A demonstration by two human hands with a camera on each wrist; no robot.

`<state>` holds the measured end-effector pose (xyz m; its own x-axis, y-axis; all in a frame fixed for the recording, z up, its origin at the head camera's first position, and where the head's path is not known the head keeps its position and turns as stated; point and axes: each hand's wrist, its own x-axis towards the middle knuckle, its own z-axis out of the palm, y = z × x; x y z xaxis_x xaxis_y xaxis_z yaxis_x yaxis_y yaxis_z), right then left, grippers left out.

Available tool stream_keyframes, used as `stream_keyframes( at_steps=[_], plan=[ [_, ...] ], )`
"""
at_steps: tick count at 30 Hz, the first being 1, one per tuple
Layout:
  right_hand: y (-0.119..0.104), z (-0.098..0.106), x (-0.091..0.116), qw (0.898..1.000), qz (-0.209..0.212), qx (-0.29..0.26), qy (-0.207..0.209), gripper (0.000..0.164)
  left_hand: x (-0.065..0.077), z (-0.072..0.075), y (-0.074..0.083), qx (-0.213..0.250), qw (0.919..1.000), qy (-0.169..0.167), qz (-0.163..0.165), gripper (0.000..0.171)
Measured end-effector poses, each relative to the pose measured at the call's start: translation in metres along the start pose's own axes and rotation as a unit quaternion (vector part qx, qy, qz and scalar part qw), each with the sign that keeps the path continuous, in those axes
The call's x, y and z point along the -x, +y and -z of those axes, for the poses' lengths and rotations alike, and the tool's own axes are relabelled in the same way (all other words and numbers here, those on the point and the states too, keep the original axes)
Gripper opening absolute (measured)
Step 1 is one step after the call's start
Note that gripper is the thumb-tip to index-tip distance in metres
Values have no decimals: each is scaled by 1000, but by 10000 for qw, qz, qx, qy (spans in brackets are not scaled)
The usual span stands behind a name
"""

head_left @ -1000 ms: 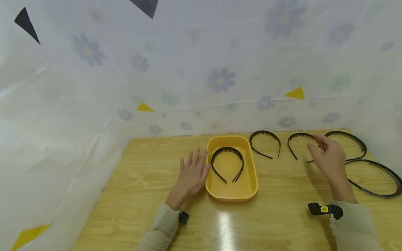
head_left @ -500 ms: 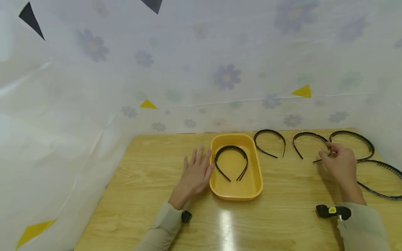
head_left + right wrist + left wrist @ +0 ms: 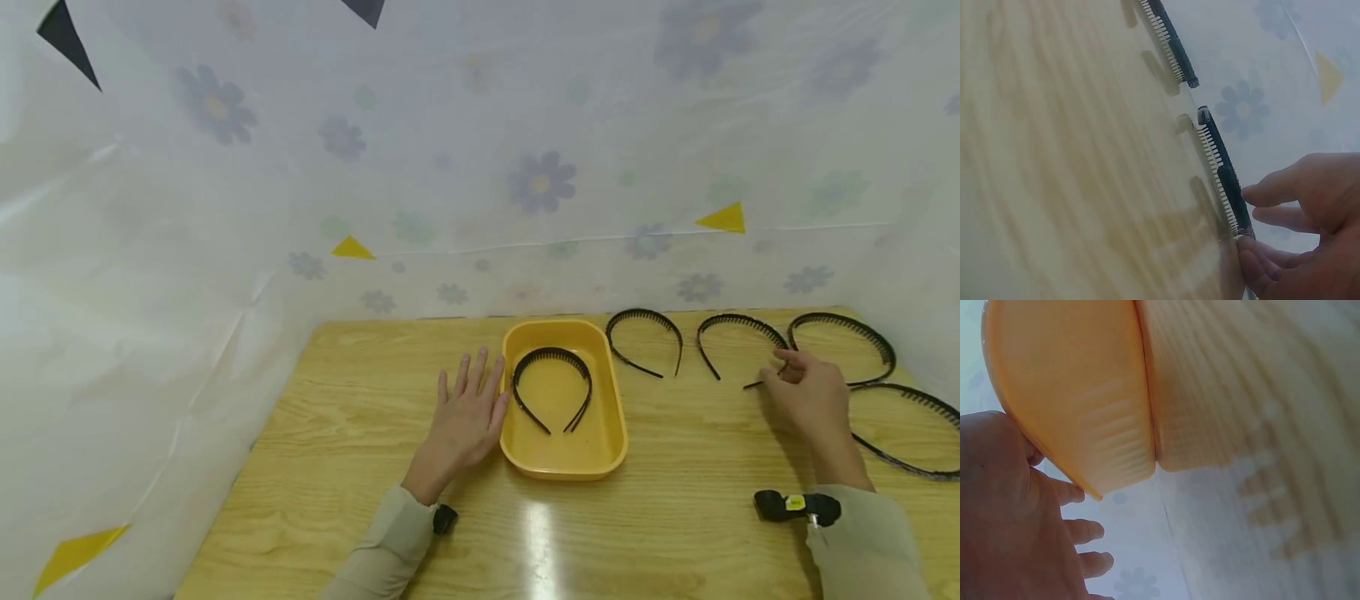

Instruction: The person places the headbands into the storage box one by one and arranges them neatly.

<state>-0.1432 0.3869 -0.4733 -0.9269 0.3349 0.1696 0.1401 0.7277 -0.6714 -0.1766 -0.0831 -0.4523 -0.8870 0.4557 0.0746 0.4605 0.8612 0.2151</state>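
Note:
My left hand (image 3: 462, 423) lies with straight, spread fingers against the left rim of a yellow tray (image 3: 564, 467). In the left wrist view, the fingers (image 3: 1088, 531) extend past the tray's wall (image 3: 1072, 394). Inside the tray rest black toothed headbands (image 3: 552, 354), overlapping so closely that I cannot tell how many. At the right, my right hand (image 3: 813, 396) pinches the right side of a black toothed headband (image 3: 738, 319) on the table. The right wrist view shows thumb and fingers around that headband (image 3: 1225, 178), which stands out from the table surface; the fingertips partly cover its side.
Another headband (image 3: 645, 313) lies between the tray and the pinched one. Two more, a back-right headband (image 3: 843, 318) and a front-right headband (image 3: 900, 458), lie beside my right hand. A flowered white sheet (image 3: 450, 167) hangs behind the wooden table (image 3: 360, 433).
My right hand has come down onto the right side of the headband and pinches it; that headband has shifted slightly left. My left hand stays at the tray. The head view has shifted a little.

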Motion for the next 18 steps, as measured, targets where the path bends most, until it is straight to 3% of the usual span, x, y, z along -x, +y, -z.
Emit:
stream_keyframes(
  at_steps=[18],
  plan=[
    [11, -3, -8, 9998, 51, 104, -155, 53, -2, -2, -1, 125, 9999, -75, 13, 60]
  ],
)
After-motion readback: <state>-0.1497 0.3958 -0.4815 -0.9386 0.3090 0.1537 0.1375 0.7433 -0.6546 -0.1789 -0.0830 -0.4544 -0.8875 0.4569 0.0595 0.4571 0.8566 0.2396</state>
